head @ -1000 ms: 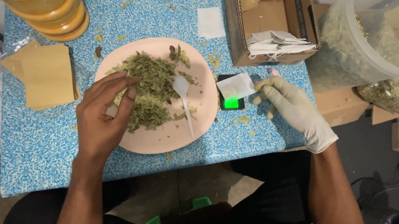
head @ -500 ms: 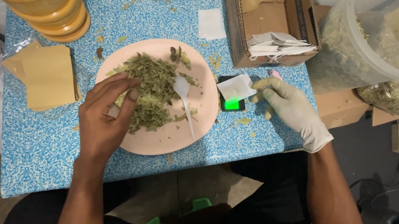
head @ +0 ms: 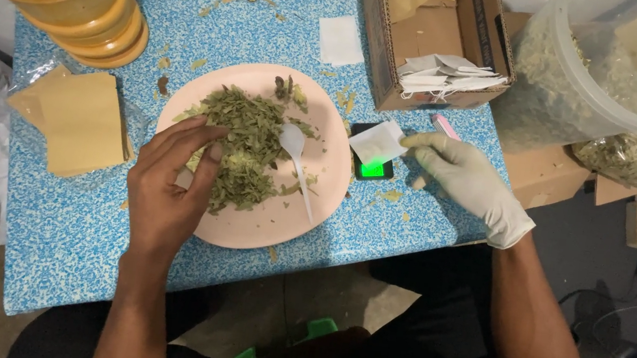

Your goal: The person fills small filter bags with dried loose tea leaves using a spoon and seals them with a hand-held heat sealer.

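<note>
Head view is looking down on a blue speckled surface [head: 66, 228]. At centre, the bare left hand [head: 165, 192] is pinching dried green leaves [head: 245, 145] with curled fingers on a pink plate [head: 263, 225], where a white plastic spoon [head: 295, 155] is lying. Right of centre, the gloved right hand [head: 463, 173] is gripping a small white sachet [head: 377, 141] over a little scale [head: 373, 166] glowing green. A cardboard box [head: 434, 46] is sitting above.

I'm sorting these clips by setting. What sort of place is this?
Probably a small home or informal workshop for packing dried herbs by hand: a pink plate of dried leaves, a small digital scale beside it, a cardboard box of white sachets, and a big tub of more leaves.
</note>
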